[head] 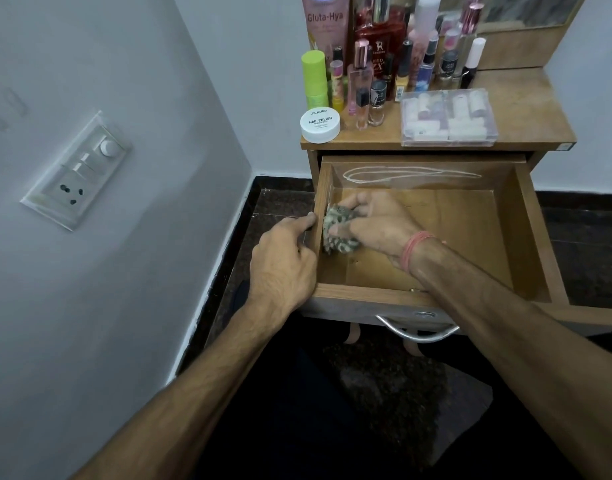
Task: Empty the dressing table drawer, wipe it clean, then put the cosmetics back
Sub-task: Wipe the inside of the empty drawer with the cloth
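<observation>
Drawer (526, 237) pulled out, interior bare wood, nothing in it but the cloth. R hand (377, 225) inside drawer at its left side, fingers clamped on a crumpled patterned cloth (335, 230) pressed vs the bottom/left wall. Red thread band (417, 249) on R wrist. L hand (283, 261) outside, gripping drawer's left wall near front corner, thumb on the rim. Hands close, not touching. Cosmetics all on tabletop (526, 109): white nail polish remover tub (320, 125) at front-left edge, bottles (380, 64) clustered behind it, clear plastic box (449, 117) w/ small items to the right. Metal handle (418, 332) on drawer front, below R forearm.
</observation>
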`<state>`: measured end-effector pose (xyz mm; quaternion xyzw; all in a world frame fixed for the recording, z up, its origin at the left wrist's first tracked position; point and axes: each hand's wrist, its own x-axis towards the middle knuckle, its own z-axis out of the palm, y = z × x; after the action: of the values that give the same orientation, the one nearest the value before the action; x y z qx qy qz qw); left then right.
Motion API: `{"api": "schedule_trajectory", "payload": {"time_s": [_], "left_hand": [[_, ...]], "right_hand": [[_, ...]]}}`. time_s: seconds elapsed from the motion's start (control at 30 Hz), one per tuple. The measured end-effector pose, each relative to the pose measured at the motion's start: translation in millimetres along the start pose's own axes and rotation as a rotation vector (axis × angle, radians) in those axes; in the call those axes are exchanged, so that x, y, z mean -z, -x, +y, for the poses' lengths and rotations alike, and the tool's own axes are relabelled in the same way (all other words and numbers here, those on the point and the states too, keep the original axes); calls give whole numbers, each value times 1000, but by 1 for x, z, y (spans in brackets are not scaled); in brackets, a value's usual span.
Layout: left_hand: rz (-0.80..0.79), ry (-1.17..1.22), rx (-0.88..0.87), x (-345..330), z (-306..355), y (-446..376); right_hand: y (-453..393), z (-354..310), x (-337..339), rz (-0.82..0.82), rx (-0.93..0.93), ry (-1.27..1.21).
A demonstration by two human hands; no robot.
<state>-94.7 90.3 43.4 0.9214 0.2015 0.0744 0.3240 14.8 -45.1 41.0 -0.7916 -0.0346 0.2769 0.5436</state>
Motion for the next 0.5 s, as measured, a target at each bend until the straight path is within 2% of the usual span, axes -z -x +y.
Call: {"api": "schedule_trajectory", "payload": {"time_s": [0.07,0.17,0.27,0.37,0.43,0.5], "left_hand": [[3,-46,-35,-1,0,-1],[-26,-142,-72,-1,2,-2],[-52,-219,-78,-2,6,-1],[-63,-254,-71,-2,7,0],[-71,-266,-65,-2,8,-1],[-76,-272,-68,-2,9,-1]], "right_hand": [[-5,1,1,22,52,9],[3,3,-1,-219,33,400],[11,3,-5,-319,12,681],[4,-3,-1,-231,-8,543],[-7,-5,2,-82,16,343],[-13,-6,3,16,91,271]]}}
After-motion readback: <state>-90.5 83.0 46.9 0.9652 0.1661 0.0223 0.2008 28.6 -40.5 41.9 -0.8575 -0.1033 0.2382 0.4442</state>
